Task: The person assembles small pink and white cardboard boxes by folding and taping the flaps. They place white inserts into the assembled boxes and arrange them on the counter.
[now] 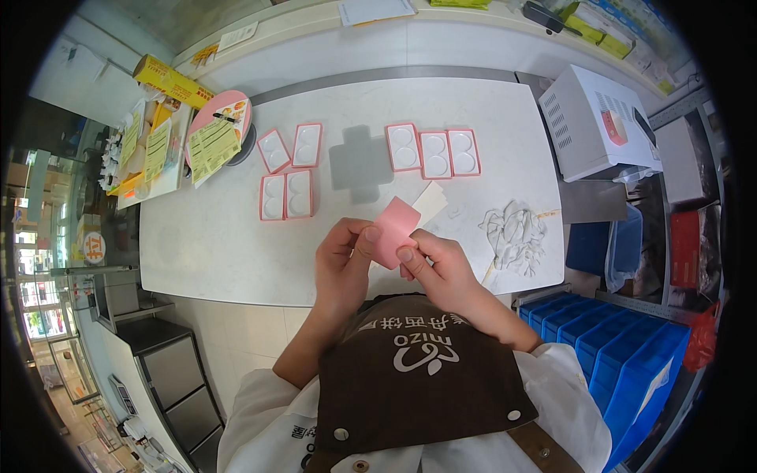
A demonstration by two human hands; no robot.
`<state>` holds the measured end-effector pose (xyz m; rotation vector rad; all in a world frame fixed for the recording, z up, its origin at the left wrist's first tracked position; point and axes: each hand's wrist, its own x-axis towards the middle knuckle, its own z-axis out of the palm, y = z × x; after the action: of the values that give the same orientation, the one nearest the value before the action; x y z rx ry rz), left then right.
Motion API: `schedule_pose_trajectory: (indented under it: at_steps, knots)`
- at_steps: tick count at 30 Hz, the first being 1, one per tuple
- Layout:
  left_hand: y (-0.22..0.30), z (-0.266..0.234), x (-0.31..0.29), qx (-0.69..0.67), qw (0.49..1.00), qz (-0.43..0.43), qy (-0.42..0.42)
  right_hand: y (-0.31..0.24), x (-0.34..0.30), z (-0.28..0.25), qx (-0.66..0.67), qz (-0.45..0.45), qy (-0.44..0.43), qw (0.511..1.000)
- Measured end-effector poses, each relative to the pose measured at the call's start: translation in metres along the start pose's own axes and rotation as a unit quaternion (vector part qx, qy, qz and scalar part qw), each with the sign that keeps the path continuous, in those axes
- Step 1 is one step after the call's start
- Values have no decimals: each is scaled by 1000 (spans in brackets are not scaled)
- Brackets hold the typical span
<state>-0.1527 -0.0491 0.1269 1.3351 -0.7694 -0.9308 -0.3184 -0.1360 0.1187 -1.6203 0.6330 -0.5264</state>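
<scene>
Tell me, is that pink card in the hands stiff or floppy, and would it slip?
The pink card looks thin and probably light: both hands pinch it by its lower edge alone. It seems fairly stiff, since it stands flat above the left hand and right hand without drooping. Its smooth face might slide under a loose pinch.

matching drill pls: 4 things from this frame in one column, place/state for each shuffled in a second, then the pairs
Things:
1. pink card
2. crumpled clear wrap
3. white appliance
4. blue bins

Places or states:
A. stacked below the table's right end
B. pinched between the left hand and the right hand
C. lying loose on the white table, right of the hands
D. standing past the table's far right corner

Pairs: 1-B, 2-C, 3-D, 4-A
</scene>
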Motion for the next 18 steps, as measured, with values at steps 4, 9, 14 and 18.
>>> schedule_pose_trajectory:
  at_steps: [4,9,14,18]
  knots:
    - [3,-1,-2,27,1000,-13,-8,-3,-1,2,-25,-12,20,999]
    - [-3,0,-3,202,975,93,7,-6,3,4,-114,-94,58,987]
    - [10,8,1,209,973,98,1,-7,3,4,-142,-113,64,981]
    - [3,1,3,206,973,98,-24,4,5,4,-167,-148,48,974]
